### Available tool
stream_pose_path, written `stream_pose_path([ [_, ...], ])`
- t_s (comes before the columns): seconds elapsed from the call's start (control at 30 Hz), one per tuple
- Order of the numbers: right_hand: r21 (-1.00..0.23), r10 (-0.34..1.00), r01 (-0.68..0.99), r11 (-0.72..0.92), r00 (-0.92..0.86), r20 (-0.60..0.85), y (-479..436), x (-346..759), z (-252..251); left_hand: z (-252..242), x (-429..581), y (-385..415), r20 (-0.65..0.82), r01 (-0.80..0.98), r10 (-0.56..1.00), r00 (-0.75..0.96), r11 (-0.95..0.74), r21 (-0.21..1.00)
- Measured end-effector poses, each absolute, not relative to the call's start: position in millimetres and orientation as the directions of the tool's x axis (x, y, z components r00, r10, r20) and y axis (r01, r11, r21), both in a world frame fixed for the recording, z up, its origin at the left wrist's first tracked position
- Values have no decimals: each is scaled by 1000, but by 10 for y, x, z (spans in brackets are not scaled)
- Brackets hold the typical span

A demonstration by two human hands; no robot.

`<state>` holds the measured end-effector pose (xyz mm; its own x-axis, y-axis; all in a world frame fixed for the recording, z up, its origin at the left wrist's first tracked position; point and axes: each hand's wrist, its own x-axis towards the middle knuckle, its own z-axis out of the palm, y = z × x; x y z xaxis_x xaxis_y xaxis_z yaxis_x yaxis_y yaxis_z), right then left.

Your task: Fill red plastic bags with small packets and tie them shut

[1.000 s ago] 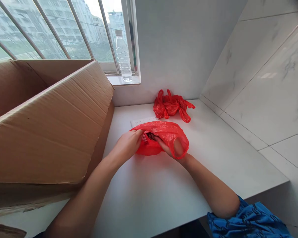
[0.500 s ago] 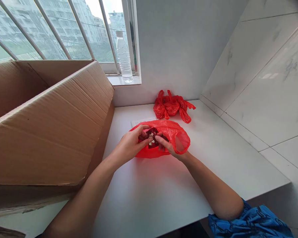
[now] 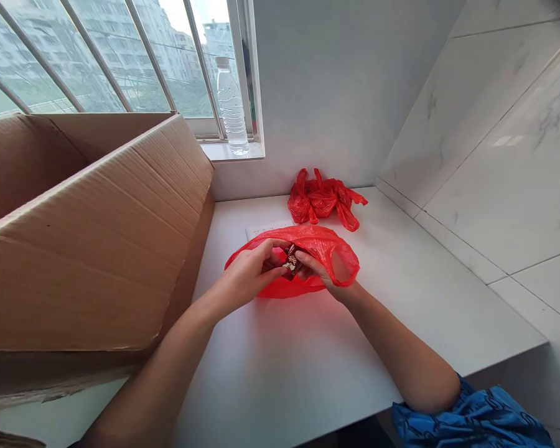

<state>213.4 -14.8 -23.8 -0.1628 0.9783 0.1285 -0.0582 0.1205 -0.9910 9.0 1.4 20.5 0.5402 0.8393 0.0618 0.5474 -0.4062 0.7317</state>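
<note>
so far, the left hand (image 3: pixel 245 275) and right hand (image 3: pixel 318 274) are both closed in a pinch on a small dark red packet with white print (image 3: pixel 292 262), held over the mouth of a thin red plastic bag (image 3: pixel 320 244). whether the packet is fully clear of the bag cannot be told. a bunched red plastic bag (image 3: pixel 321 203) lies apart near the back wall, untouched. a corrugated cardboard box (image 3: pixel 88 249) bounds the left; the white table (image 3: pixel 303 354) extends toward its front edge, with room to the right.
</note>
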Motion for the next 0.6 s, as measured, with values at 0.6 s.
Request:
stream_pose_path([
  [0.6, -986, 990, -165, 21, -135, 44, -24, 2201, -485, 225, -69, 83, 2, 546, 785, 619, -432, 717],
])
